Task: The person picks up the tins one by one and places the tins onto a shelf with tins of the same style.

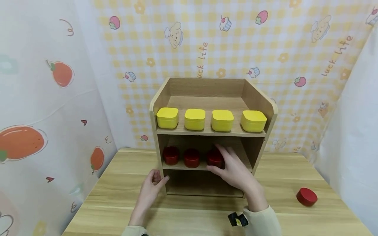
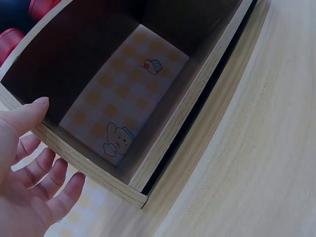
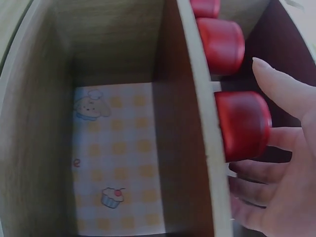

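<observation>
On the middle shelf of a small wooden shelf unit (image 1: 203, 193), three round red containers stand in a row: a left one (image 1: 171, 155), a middle one (image 1: 191, 158) and a right one (image 1: 214, 158). My right hand (image 1: 236, 167) reaches in around the right container (image 3: 244, 126). In the right wrist view its thumb stands apart from the container, while the other fingers lie behind and beside it. My left hand (image 1: 150, 190) is at the unit's left side panel (image 2: 89, 158), thumb over the front edge and relaxed fingers along the outside.
Several yellow square lidded boxes (image 1: 195, 119) line the top shelf. Another round red container (image 1: 307, 196) lies on the wooden table (image 1: 283, 173), right of the unit. Patterned cloth (image 1: 192, 49) hangs behind, with white cloth on both sides.
</observation>
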A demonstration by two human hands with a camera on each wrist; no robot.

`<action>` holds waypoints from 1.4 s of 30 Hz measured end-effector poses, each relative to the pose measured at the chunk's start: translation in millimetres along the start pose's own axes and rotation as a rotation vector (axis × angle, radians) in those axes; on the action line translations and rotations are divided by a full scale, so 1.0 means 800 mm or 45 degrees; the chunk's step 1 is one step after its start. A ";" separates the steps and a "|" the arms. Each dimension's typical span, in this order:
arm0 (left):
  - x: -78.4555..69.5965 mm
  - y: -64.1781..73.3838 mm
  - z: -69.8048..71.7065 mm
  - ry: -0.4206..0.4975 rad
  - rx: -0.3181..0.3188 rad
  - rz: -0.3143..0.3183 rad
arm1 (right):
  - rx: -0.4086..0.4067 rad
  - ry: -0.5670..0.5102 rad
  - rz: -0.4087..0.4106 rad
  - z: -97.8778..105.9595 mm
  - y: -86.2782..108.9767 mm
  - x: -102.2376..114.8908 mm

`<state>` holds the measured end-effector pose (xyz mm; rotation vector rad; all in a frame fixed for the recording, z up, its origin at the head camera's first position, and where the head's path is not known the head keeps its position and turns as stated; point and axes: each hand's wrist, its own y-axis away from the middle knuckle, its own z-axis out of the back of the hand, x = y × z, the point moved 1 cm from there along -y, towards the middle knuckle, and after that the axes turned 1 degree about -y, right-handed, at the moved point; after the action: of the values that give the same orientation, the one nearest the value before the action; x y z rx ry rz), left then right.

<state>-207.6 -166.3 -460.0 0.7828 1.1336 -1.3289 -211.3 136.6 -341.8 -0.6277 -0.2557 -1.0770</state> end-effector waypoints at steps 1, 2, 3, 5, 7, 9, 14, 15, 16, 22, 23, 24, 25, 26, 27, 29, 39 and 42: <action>0.000 0.000 0.000 0.001 0.000 -0.006 | -0.002 -0.006 0.001 0.002 0.004 0.001; -0.001 0.000 0.000 0.001 0.001 -0.011 | -0.004 -0.011 0.002 0.004 0.008 0.002; -0.001 0.000 -0.001 0.000 0.003 -0.015 | -0.007 -0.016 0.004 0.006 0.012 0.003; 0.000 0.001 -0.002 -0.001 0.010 -0.021 | -0.014 -0.022 0.009 0.010 0.021 0.004; 0.001 0.001 -0.003 -0.004 0.016 -0.022 | -0.028 -0.018 0.016 0.014 0.030 0.004; 0.002 0.001 -0.003 -0.005 0.021 -0.020 | -0.049 -0.021 0.027 0.017 0.039 0.004; 0.000 0.003 -0.003 0.002 0.026 -0.010 | -0.118 -0.023 0.057 0.031 0.060 0.001; 0.000 0.004 -0.003 0.005 0.026 -0.006 | -0.136 -0.021 0.066 0.034 0.064 0.001; -0.001 0.004 -0.003 0.003 0.023 -0.004 | -0.158 -0.013 0.082 0.038 0.069 0.001; -0.003 0.007 -0.004 -0.005 0.006 0.005 | -0.349 -0.004 0.214 0.059 0.093 -0.007; -0.008 0.009 -0.004 0.000 0.007 0.009 | -0.379 -0.003 0.227 0.062 0.097 -0.009; -0.014 0.011 -0.003 0.003 0.008 0.011 | -0.406 0.000 0.232 0.065 0.100 -0.012; -0.021 0.014 -0.002 0.005 0.012 0.013 | -0.434 0.000 0.252 0.068 0.103 -0.014; -0.028 0.017 -0.001 0.006 0.014 0.015 | -0.455 -0.005 0.257 0.071 0.106 -0.017; -0.036 0.020 0.000 0.009 0.018 0.020 | -0.472 -0.002 0.253 0.074 0.109 -0.020; -0.047 0.026 0.003 0.012 0.022 0.021 | -0.499 0.002 0.246 0.081 0.113 -0.028; -0.043 0.025 0.004 0.005 -0.012 0.016 | -0.533 0.140 -0.010 0.110 0.130 -0.093; -0.040 0.023 0.005 -0.007 -0.023 0.024 | -0.527 0.163 -0.083 0.117 0.131 -0.113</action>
<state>-185.6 -156.8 -432.2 0.7745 1.1298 -1.3030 -151.9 292.7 -347.8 -0.9198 0.0626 -1.2396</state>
